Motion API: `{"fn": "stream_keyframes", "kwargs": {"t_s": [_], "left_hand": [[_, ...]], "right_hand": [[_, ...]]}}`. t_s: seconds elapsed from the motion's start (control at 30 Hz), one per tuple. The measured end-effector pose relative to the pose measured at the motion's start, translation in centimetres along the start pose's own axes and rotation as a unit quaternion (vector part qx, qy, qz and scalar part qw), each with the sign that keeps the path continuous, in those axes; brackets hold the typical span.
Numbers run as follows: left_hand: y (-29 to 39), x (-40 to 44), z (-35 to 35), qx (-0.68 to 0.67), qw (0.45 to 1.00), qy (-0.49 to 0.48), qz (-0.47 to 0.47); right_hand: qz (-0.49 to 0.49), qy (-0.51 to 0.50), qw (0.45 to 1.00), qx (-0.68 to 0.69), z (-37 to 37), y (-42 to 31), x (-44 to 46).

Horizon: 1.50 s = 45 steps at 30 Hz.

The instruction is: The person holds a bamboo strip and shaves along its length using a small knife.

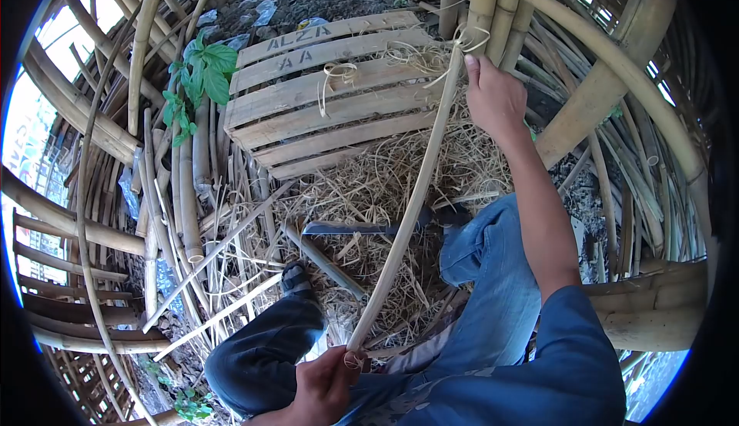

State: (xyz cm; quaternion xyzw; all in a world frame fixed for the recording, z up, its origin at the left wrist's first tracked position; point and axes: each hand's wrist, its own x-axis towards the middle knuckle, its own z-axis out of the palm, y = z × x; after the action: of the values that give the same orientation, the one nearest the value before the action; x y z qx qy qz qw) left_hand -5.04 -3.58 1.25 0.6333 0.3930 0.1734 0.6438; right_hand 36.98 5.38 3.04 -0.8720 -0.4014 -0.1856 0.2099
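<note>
A long, pale bamboo strip (416, 203) runs slanting between my two hands, slightly bowed. My left hand (323, 384), low in the view near my lap, is closed around its near end, where a thin curl of shaving shows. My right hand (496, 99) is stretched forward and closed at the far end, thumb against the strip; curly shavings hang at that tip. Beneath the strip lies a long dark blade (346, 228), its right end near my knee and partly hidden. A bamboo piece (323, 260) lies beside the blade.
A slatted wooden crate (331, 95) with painted letters stands ahead, shavings on top. Shavings (400, 172) cover the ground around my feet. Bamboo poles (188, 195) and split strips lie left, beside a green plant (204, 72). A thick bamboo pole (600, 80) slants at right.
</note>
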Motion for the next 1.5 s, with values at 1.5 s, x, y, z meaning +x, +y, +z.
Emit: {"fn": "stream_keyframes", "kwargs": {"t_s": [1.5], "left_hand": [[0.4, 2.7, 0.0, 0.149, 0.971, 0.172, 0.077]], "right_hand": [[-0.349, -0.143, 0.888, 0.262, -3.3, -9.8, -14.0]]}}
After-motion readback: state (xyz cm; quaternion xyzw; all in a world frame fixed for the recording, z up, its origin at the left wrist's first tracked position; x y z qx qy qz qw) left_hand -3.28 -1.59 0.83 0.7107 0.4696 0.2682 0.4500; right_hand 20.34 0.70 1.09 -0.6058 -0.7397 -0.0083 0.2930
